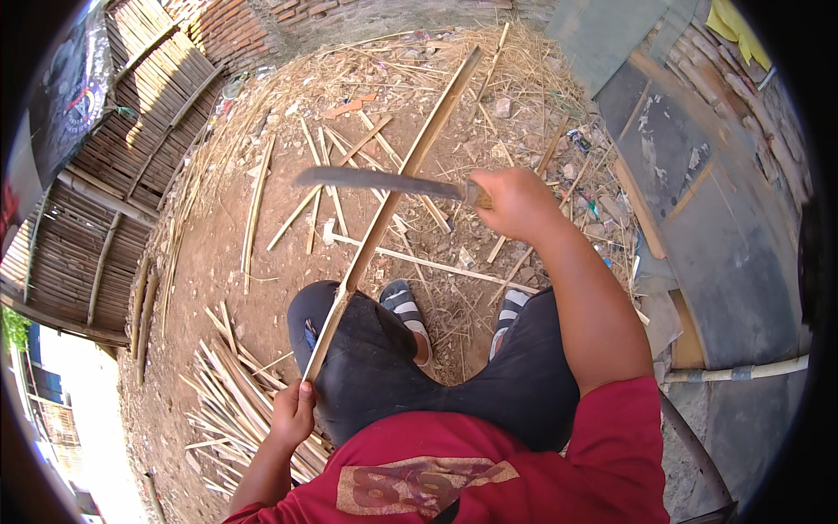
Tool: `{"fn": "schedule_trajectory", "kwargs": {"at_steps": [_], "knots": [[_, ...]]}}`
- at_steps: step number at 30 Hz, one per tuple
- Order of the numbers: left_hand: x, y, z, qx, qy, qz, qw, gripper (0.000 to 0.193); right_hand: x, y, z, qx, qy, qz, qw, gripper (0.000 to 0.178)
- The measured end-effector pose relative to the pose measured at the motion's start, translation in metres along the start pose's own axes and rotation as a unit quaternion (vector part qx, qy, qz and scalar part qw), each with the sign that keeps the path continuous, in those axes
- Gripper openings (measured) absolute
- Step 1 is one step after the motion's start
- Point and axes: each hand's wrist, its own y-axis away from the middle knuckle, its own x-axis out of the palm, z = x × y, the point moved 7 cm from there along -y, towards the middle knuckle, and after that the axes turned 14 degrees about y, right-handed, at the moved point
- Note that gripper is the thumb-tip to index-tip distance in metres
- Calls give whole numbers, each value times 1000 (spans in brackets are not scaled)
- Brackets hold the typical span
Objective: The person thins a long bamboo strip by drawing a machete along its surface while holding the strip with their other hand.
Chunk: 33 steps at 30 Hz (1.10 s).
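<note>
My right hand (517, 204) is closed round the wooden handle of a machete (384, 181). Its long dark blade points left and crosses over a split bamboo piece (408, 166); whether the two touch I cannot tell. The bamboo is long, with its hollow side showing, and slants from near my left hip up to the far side, passing over my left knee. Its near end is gripped in my left hand (293, 413), thumb on top. Below that hand, on the ground at my left, lies a pile of thin split bamboo strips (240, 393).
Several loose bamboo strips (330, 188) and straw (524, 61) litter the dirt ground ahead. A slatted bamboo wall (144, 96) stands at the left, a brick wall (236, 31) at the back. Dark boards (672, 131) lean at the right. My sandalled feet (406, 306) are between.
</note>
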Motion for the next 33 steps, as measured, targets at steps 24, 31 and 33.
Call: {"fn": "schedule_trajectory", "kwargs": {"at_steps": [24, 31, 33], "knots": [[7, 34, 23, 8, -150, -32, 988, 35, 10, 5, 1, 27, -9, 99, 995, 31], [3, 38, 34, 20, -116, -29, 993, 39, 27, 8, 85, -140, -16, 129, 982, 18], [1, 41, 43, 20, -120, -45, 992, 39, 30, 1, 83, -134, -31, 171, 976, 18]]}}
